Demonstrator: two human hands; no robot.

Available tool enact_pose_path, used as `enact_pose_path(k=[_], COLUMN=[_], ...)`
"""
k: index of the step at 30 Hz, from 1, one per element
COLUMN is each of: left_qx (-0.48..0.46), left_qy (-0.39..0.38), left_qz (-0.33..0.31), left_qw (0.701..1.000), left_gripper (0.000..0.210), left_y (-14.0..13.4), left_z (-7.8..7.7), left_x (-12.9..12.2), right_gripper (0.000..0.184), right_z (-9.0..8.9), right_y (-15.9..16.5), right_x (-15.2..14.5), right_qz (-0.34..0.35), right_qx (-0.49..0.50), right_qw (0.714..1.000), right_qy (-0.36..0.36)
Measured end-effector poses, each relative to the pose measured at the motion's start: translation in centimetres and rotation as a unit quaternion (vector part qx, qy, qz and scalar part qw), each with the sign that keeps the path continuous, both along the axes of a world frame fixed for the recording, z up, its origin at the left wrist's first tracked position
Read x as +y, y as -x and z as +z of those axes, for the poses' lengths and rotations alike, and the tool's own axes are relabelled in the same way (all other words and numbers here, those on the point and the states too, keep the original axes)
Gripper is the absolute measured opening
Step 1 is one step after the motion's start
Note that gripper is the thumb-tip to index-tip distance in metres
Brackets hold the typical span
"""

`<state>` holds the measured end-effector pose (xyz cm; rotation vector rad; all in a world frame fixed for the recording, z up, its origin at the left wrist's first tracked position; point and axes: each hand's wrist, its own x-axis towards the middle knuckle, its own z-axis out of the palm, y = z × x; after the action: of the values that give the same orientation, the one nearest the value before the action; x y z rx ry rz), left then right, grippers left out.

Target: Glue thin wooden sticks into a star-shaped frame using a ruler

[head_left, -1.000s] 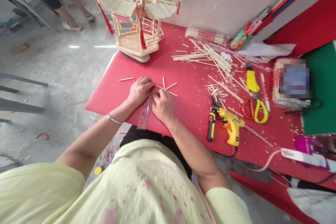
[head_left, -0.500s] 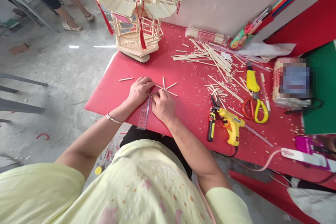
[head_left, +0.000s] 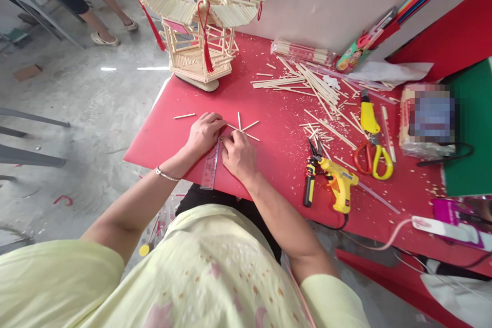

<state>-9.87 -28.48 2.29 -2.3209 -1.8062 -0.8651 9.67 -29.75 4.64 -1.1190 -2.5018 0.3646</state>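
On the red tabletop lies a small star of thin wooden sticks [head_left: 250, 124], several arms spreading from one centre. My left hand [head_left: 206, 134] is closed, fingers bent down at the upper end of a clear plastic ruler [head_left: 209, 168], close to the star's left arm. My right hand [head_left: 240, 155] has its fingers curled together at the star's lower side, its thumb side beside the ruler. Those fingertips hide the star's lower part and whatever they pinch. A loose short stick [head_left: 184, 116] rests left of my left hand.
A stick-built pavilion model [head_left: 200, 51] with red tassels stands at the back left. To the right lie piled sticks [head_left: 319, 87], pliers [head_left: 309, 179], a yellow glue gun [head_left: 340, 184] and red-and-yellow-handled cutters [head_left: 372, 156]. A person's legs [head_left: 92, 5] show beyond the table.
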Motion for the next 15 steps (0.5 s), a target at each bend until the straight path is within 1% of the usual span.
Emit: enact_pose_path(k=[10,15], left_qx=[0.008,-0.003], left_qy=[-0.003,0.005], left_qz=[-0.001,0.003], left_qw=[1.0,1.0], left_gripper=[0.039,0.039], left_y=[0.1,0.03], left_z=[-0.17,-0.11], left_x=[0.0,0.02], right_gripper=[0.033,0.034], right_z=[-0.17,-0.22], right_y=[0.04,-0.01], right_x=[0.0,0.0], right_qz=[0.0,-0.002], right_qx=[0.0,-0.001], right_qw=[1.0,1.0], right_qy=[-0.008,-0.01])
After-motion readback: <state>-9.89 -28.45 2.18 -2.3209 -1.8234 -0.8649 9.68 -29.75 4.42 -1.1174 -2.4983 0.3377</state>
